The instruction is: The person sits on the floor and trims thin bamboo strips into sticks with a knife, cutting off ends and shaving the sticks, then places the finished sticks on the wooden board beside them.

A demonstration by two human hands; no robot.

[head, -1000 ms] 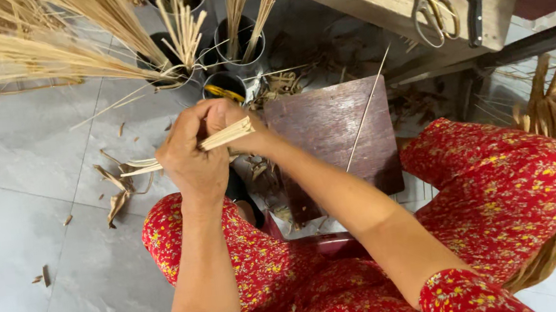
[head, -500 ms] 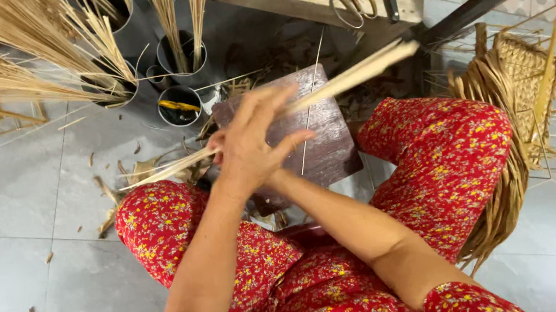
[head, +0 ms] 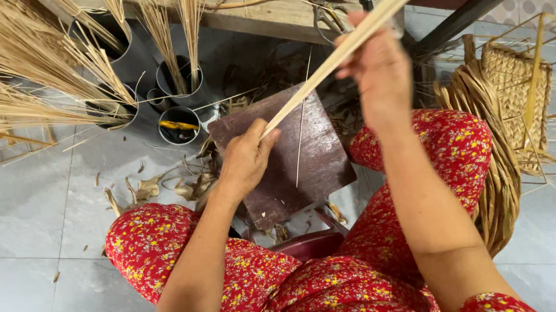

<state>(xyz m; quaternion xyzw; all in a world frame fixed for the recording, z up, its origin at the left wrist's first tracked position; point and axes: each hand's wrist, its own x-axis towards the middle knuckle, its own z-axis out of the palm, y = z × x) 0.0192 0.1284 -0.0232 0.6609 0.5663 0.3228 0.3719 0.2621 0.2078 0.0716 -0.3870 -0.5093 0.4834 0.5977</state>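
Bamboo is what you have in both hands: a long, pale, flat bamboo strip (head: 361, 34), straw-coloured and smooth, running on a slant from your left hand (head: 245, 161) near the centre of the view up toward 1 o'clock, where it leaves the frame. Your left hand's grip is closed on the lower end, fingers curled under and thumb pressed on top. Your right hand (head: 379, 73), toward 1 o'clock of the left, has its grip wrapped round the strip further up, seen from the back, so how tightly the fingers close you cannot tell. Below the strip lies a dark reddish-brown wooden board (head: 292, 158) on the grey tiled floor (head: 17, 225), with a thin bamboo sliver (head: 302, 122) lying across it. At 10 o'clock stand dark cylindrical pots (head: 178, 122) holding bundles of thin splints (head: 14, 73). At 12 o'clock a wooden bench (head: 263, 16) carries dried strips. At 3 o'clock a partly woven basket (head: 516, 93) rests beside your knee, and shavings (head: 150, 186) lie at 9 o'clock.
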